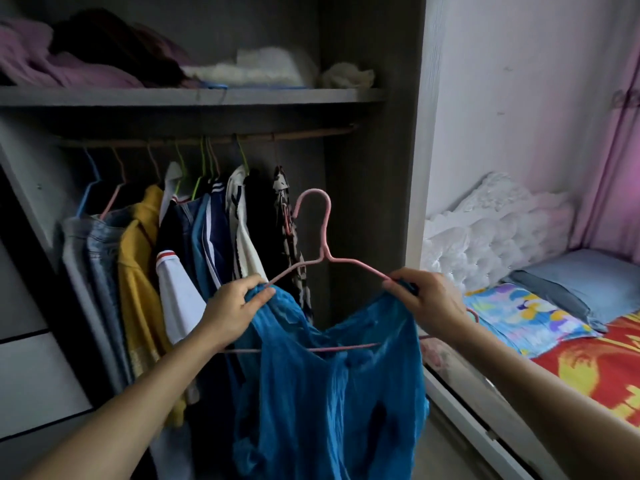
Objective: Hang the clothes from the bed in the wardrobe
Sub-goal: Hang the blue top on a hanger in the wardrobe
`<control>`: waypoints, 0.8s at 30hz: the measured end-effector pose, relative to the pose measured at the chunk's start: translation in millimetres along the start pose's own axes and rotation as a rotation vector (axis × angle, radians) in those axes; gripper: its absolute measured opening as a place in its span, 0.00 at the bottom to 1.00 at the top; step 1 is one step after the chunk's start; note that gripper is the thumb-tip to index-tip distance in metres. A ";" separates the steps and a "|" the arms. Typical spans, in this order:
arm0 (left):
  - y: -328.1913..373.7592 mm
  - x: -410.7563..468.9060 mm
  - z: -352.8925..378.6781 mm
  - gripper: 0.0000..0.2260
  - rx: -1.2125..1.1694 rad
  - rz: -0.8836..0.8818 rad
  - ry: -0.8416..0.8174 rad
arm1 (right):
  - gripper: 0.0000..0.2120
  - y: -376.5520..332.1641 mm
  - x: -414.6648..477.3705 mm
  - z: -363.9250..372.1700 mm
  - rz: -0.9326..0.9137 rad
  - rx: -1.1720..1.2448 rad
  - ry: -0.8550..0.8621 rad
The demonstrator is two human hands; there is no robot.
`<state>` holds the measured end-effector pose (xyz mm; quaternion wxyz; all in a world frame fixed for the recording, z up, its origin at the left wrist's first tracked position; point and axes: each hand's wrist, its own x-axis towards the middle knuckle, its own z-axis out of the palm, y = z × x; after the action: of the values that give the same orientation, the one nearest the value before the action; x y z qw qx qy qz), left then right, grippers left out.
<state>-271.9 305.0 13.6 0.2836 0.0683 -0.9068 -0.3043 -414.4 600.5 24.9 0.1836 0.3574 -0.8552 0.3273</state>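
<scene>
- Step: dressing the pink hanger point(325, 252); your left hand point(239, 308) and right hand point(427, 299), both grips pinching the blue garment point(329, 375) at the hanger's ends.
- Next, likely: lift its hook onto the rail point(304, 132), right end.

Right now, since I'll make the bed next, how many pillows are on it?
2. A plain blue pillow lies by the white tufted headboard; a floral-print pillow lies next to it, nearer the wardrobe. Others may be hidden beyond the frame's right edge.
</scene>
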 end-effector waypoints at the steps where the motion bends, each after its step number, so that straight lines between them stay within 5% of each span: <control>1: -4.6 -2.6 -3.0 0.09 -0.015 -0.015 0.008 | 0.05 0.4 -0.3 -3.6 0.017 -0.002 -0.021; 7: -4.6 4.8 1.0 0.10 0.143 -0.011 0.001 | 0.08 -1.6 -1.9 -6.1 0.171 0.271 -0.293; 11: -13.4 24.0 0.2 0.22 0.277 -0.006 -0.019 | 0.09 5.8 -4.2 -28.9 0.363 0.332 -0.202; 17: -29.9 48.4 2.7 0.19 0.281 -0.144 0.004 | 0.10 11.5 13.2 -58.1 0.554 0.414 -0.117; 24: -33.7 82.8 6.3 0.14 0.326 -0.166 -0.050 | 0.08 -6.7 111.4 -8.7 0.586 0.482 -0.086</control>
<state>-345.7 256.6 28.7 0.2202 0.1803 -0.9422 -0.1770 -484.2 548.3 95.1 -0.0434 0.1440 -0.8265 0.5425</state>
